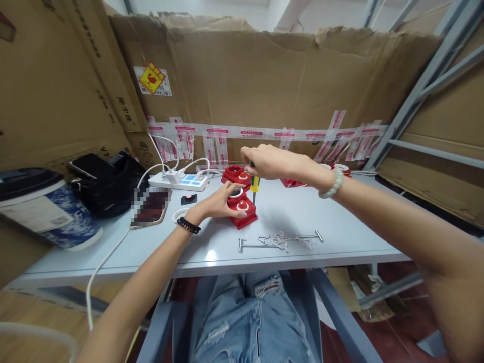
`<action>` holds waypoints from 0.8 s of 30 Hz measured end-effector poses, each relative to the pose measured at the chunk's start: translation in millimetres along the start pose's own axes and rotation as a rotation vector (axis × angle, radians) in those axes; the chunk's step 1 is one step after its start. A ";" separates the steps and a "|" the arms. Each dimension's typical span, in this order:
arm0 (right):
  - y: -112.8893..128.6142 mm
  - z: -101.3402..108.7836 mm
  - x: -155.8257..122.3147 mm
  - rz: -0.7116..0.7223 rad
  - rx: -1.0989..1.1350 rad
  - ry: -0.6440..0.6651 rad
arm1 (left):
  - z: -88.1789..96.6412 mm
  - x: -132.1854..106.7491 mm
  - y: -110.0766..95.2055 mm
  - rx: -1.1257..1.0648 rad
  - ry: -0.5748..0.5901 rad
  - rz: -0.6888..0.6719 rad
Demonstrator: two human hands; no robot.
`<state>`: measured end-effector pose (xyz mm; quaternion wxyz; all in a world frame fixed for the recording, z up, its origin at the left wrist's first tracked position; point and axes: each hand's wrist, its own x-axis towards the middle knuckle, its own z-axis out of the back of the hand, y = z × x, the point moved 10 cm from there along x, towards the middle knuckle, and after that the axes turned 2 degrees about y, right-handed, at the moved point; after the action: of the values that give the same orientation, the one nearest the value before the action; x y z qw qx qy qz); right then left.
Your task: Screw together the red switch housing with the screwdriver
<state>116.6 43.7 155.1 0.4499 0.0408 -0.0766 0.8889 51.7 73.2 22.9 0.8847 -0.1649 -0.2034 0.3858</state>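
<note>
A red device housing (242, 220) with a white ring and a small red dome lies on the table. My left hand (218, 204) grips its left side, fingers bent around the white ring and the thumb along the front near the dome. Above its right edge, my right hand (266, 160) is closed around the handle of a screwdriver (254, 186) in yellow and green. The screwdriver stands upright, with its shaft reaching down to the housing's right corner. Directly behind sits another red housing (235, 174), partly hidden by my hands.
Metal T-shaped rods (260, 245) and small white pieces (280, 241) lie near the front edge. More red parts (340, 170) are at the back right. A white power strip (179, 180), a phone (151, 207), a black bag (109, 184) and a large tub (49, 209) stand left.
</note>
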 end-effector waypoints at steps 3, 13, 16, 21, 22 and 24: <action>3.3 -5.1 -8.1 0.004 0.043 0.152 | -1.5 0.4 3.8 -0.001 0.012 0.016; 6.7 -0.6 -1.5 0.104 0.113 -0.018 | 1.4 -0.4 -0.4 -0.016 -0.013 -0.010; 14.9 -2.6 -6.6 0.146 0.132 0.077 | 0.0 -0.2 3.4 -0.027 0.002 0.005; -2.1 1.3 -3.7 -0.040 0.047 -0.050 | -1.7 0.3 7.5 -0.013 0.022 0.012; -2.8 1.2 -2.7 -0.041 0.063 -0.065 | -1.5 0.3 7.0 -0.011 0.020 0.008; 0.3 -0.1 -1.4 0.003 0.126 -0.052 | -0.6 0.5 5.5 -0.010 0.010 -0.004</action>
<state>117.2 42.5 154.8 0.4429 0.0921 -0.0325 0.8912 48.9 77.1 20.1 0.8855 -0.1707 -0.2013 0.3823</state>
